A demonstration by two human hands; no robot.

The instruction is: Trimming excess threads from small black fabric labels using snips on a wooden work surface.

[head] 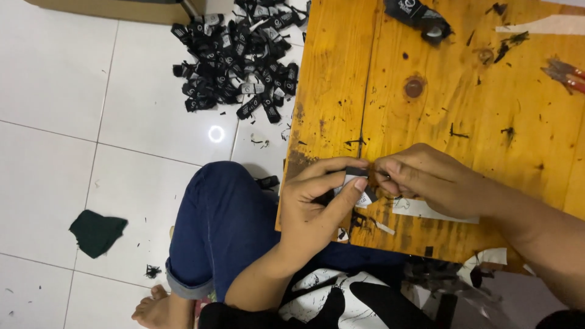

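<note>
Left hand [317, 201] and right hand [420, 180] mostly hide a small black label [355, 172]

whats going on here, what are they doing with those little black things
A person sitting on the floor pinches a small black label between both hands, left hand and right hand, at the edge of a low wooden table. A pile of similar black labels lies on the white tiles beside it.

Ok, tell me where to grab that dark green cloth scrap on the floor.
Probably pinch the dark green cloth scrap at its raised right corner, coming from above. It lies flat on the white tile floor, apart from other things, so only edges offer purchase.
</note>
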